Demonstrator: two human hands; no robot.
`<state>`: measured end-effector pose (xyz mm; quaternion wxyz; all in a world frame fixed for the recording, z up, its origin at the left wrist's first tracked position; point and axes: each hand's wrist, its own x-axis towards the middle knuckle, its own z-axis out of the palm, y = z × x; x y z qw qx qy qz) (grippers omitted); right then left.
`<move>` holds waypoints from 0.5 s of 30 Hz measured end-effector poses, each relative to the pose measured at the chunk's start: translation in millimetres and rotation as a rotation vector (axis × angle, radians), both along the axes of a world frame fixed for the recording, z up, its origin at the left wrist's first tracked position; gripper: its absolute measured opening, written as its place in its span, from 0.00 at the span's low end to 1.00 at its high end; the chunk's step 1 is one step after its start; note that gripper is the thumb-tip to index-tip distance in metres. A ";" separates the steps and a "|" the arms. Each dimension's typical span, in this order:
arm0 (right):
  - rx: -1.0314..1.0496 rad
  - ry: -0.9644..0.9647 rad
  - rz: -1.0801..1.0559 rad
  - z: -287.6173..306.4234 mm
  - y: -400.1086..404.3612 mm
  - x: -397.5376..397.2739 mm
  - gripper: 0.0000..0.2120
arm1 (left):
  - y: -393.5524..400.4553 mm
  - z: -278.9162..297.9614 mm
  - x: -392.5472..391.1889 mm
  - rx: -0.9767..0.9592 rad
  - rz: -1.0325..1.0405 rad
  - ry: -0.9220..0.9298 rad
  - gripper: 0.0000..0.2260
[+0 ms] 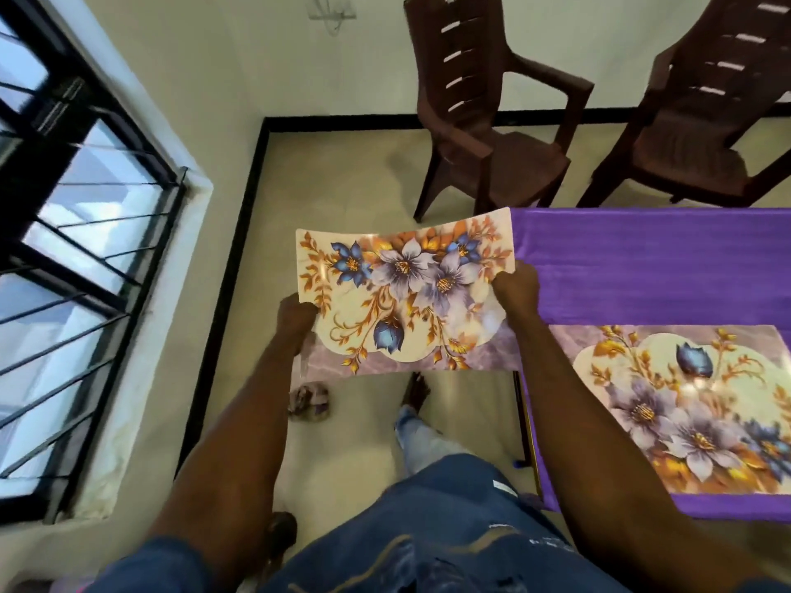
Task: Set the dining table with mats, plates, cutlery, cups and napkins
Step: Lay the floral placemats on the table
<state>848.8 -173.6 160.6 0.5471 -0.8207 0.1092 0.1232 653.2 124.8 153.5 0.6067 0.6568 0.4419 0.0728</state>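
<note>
Floral placemat, a glossy cream rectangle printed with blue and lilac flowers, orange leaves and a mauve marbled lower band, hangs in the air over the pale tiled floor, just left of the purple-clothed dining table; its right edge overlaps the table's near-left corner as I see it. My left hand grips the mat's left edge and my right hand grips its right edge, fingers curled round the sheet, which bows slightly between them. A second floral placemat of the same print lies flat on the purple cloth at the table's near side, turned the other way round. Two dark brown plastic armchairs with slatted backs stand beyond the table against the white wall, apart from it. A black-framed window with bars fills the left. On the floor below the held mat I see a small crumpled patterned object, too blurred to identify, and my bare foot below blue denim.
</note>
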 end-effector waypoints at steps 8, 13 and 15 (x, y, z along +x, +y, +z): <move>-0.033 -0.030 -0.202 -3.0 13.5 140.8 0.16 | 50.6 10.8 199.5 0.229 -0.176 -0.047 0.14; -0.009 0.030 -0.436 12.6 -7.5 206.0 0.16 | 55.9 19.7 345.6 0.235 -0.320 -0.070 0.11; -0.006 0.046 -0.533 12.3 -23.2 220.8 0.16 | 46.1 23.7 394.0 0.239 -0.402 -0.081 0.11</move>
